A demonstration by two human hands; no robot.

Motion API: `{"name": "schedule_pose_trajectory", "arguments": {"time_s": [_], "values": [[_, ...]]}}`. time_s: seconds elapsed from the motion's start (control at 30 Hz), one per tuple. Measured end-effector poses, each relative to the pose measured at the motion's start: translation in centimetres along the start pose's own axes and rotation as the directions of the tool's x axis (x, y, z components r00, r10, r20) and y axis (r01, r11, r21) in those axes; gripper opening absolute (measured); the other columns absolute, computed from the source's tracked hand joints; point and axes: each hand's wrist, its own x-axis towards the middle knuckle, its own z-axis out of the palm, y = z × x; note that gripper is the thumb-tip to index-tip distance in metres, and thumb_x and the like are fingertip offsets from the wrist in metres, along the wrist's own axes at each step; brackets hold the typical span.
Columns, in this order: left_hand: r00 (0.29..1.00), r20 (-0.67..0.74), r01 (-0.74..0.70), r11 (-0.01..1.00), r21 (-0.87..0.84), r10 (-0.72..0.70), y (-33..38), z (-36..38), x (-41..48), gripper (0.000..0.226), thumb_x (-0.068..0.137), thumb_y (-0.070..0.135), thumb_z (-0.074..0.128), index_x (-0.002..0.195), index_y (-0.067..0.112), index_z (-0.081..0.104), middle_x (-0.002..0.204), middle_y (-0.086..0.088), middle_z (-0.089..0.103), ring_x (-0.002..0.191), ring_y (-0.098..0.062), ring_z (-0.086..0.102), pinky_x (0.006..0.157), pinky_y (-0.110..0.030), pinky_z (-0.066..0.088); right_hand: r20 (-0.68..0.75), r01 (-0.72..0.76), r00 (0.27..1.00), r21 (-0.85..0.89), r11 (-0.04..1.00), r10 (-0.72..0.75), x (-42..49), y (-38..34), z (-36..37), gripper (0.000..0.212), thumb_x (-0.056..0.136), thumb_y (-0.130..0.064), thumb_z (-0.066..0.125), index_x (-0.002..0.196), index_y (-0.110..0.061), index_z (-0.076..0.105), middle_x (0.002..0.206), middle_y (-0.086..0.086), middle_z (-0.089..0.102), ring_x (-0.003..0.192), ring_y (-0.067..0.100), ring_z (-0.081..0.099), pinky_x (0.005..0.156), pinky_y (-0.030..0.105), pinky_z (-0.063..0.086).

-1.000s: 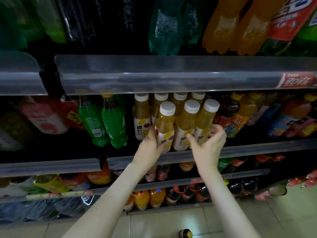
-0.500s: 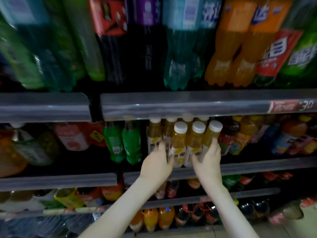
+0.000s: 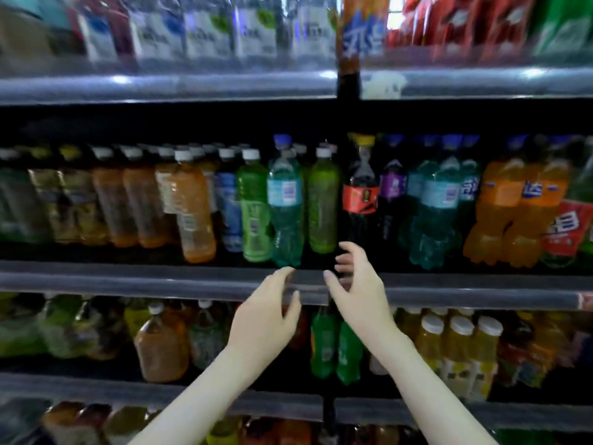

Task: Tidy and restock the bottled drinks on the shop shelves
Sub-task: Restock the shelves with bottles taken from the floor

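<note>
bottled drinks fill the middle shelf nearly edge to edge, so restocking here looks largely done, but the facing is uneven. a teal bottle stands forward between two green bottles, which looks like a mixed-up row. further left an orange bottle leans out of line. a dark slot shows between the right green bottle and the dark cola bottle. the shelf below holds white-capped yellow bottles in a neat block, while its left part is too blurred to judge. straightening this middle row appears not yet begun.

the left hand hangs in front of the shelf rail, palm turned inward, its grip spread and holding nothing. the right hand is a little higher, fingers loosely curved and apart, also bare. its fingertips reach over the rail near the foot of the cola bottle; whether they touch it cannot be told.
</note>
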Motion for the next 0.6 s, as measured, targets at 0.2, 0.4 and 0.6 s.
{"name": "schedule_pose_trajectory", "arguments": {"time_s": [0.2, 0.4, 0.6], "values": [[0.998, 0.007, 0.054, 0.997, 0.050, -0.055, -5.9, -5.2, 1.0, 0.050, 0.097, 0.029, 0.050, 0.144, 0.019, 0.036, 0.142, 0.003, 0.043, 0.122, -0.014, 0.049, 0.084, -0.019, 0.043, -0.021, -0.089, 0.996, -0.007, 0.996, 0.089, 7.2, -3.3, 6.5, 0.085, 0.088, -0.032, 0.068, 0.153, -0.017, 0.016, 0.154, 0.005, 0.031, 0.139, 0.021, 0.033, 0.106, 0.027, 0.031], [0.999, -0.043, -0.024, 1.000, 0.004, 0.024, -8.9, -8.1, 2.1, 0.046, 0.095, 0.022, 0.054, 0.140, 0.018, 0.042, 0.138, 0.004, 0.045, 0.127, -0.012, 0.044, 0.088, -0.008, 0.031, -0.094, -0.221, 0.970, 0.025, 0.975, 0.223, 12.3, -4.2, 10.0, 0.090, 0.082, -0.027, 0.076, 0.147, -0.007, 0.017, 0.142, 0.011, 0.048, 0.112, 0.019, 0.056, 0.081, 0.022, 0.046], [0.988, -0.092, -0.134, 0.988, -0.075, 0.127, -8.6, -7.9, 2.3, 0.043, 0.091, 0.015, 0.060, 0.134, 0.011, 0.051, 0.134, 0.000, 0.051, 0.124, -0.014, 0.049, 0.095, -0.006, 0.031, -0.259, -0.075, 0.960, 0.125, 0.989, 0.106, 8.8, -3.7, 9.8, 0.068, 0.079, -0.025, 0.078, 0.131, -0.020, 0.035, 0.118, -0.004, 0.060, 0.104, 0.009, 0.058, 0.074, 0.010, 0.045]]}}
